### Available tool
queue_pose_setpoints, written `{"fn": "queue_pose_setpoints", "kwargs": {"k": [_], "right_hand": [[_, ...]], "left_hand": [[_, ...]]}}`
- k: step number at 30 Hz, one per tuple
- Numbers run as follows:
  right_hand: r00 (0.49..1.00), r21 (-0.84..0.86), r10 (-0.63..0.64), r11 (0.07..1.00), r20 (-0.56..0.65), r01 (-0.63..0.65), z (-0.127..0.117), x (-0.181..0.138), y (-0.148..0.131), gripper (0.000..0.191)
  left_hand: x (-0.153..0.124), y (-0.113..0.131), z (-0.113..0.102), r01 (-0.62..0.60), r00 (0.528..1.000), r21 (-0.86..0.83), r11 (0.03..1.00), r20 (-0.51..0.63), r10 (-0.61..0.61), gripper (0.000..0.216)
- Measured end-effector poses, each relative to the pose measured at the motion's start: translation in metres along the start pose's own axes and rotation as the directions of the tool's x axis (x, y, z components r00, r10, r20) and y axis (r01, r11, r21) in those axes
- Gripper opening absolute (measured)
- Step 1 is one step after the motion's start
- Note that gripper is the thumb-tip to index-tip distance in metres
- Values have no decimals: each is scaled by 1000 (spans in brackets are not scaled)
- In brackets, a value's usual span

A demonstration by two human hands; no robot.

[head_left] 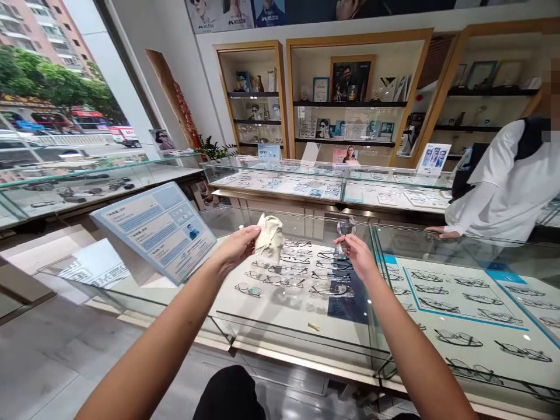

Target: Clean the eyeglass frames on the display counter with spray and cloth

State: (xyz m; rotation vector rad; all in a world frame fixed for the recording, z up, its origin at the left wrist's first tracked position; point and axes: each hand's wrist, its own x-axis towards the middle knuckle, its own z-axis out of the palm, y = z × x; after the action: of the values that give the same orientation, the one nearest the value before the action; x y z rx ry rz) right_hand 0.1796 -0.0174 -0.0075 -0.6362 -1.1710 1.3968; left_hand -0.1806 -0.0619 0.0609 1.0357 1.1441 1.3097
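My left hand (240, 246) is closed on a crumpled cream cloth (269, 238), held up above the glass display case (350, 341). To the right, my right hand (356, 252) pinches a pair of eyeglasses (345, 227) by one part, with a lens showing faint coloured reflections above the fingers. The cloth and the eyeglasses are apart. Beneath both hands, rows of eyeglasses (282, 281) lie inside the case under the glass. My fingertips partly hide the frame of the held pair.
A blue-and-white sign board (155, 230) leans on the case at left. More eyeglasses (458, 338) fill the adjoining case at right. A person in white (516, 169) stands beyond it, one hand on the glass. Further display cases (280, 184) and wall shelves (350, 105) stand behind.
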Motion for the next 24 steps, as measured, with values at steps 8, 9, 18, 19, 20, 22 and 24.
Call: {"fn": "queue_pose_setpoints", "kwargs": {"k": [8, 9, 18, 19, 20, 22, 24], "right_hand": [[1000, 30, -10, 1000, 0, 10, 1, 4, -4, 27], [1000, 33, -9, 999, 1, 9, 1, 5, -4, 27], [1000, 14, 12, 1000, 29, -12, 3, 5, -8, 27], [999, 7, 14, 1000, 33, -14, 3, 5, -8, 27], [999, 0, 15, 1000, 35, -15, 4, 5, -8, 27], [999, -15, 20, 1000, 38, -20, 4, 5, -8, 27], [998, -32, 31, 999, 51, -29, 5, 4, -7, 26]], "left_hand": [[57, -38, 118, -10, 981, -108, 994, 191, 30, 41], [62, -42, 128, -10, 978, -130, 991, 204, 37, 41], [79, -69, 165, 3, 940, -268, 963, 328, 89, 51], [79, -71, 165, 1, 939, -268, 963, 332, 92, 52], [79, -73, 165, -4, 939, -267, 964, 331, 95, 54], [77, -76, 164, -21, 941, -259, 966, 322, 107, 55], [74, -78, 164, -33, 936, -239, 970, 332, 114, 55]]}}
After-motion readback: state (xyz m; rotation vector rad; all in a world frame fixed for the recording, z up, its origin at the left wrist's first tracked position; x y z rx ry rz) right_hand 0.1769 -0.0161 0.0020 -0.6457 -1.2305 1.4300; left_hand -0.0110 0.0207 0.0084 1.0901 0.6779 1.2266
